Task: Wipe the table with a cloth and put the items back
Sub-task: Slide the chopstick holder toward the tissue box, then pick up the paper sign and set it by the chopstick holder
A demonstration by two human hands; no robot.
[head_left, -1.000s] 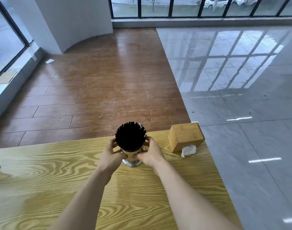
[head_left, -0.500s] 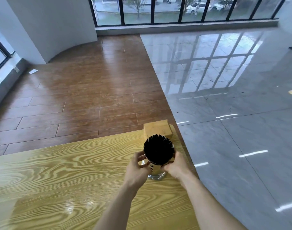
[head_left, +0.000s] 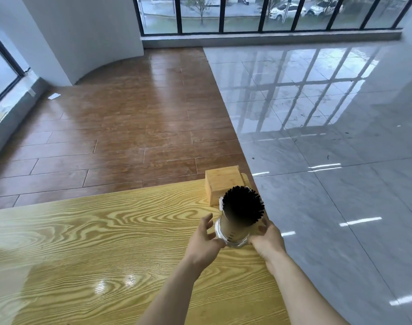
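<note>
The chopstick holder (head_left: 236, 227), a clear-based cylinder packed full of dark-tipped sticks, stands upright near the far right corner of the table (head_left: 87, 242), just in front of the wooden tissue box (head_left: 223, 184). The left hand (head_left: 204, 240) rests against the holder's lower left side with its fingers spread and partly lifted; the right hand (head_left: 268, 239) cups the lower right side, fingers curled around the base. Judged from its fill, the holder is fairly heavy and top-loaded, with loose contents that can spill if it tilts; the smooth base looks slippery and possibly breakable. Hold it low, on opposite sides of the base, and keep it vertical. The tissue box stands close behind, limiting travel away from the person, and the table's right edge lies just beside the right hand. The glossy tabletop may let the base slide.
</note>
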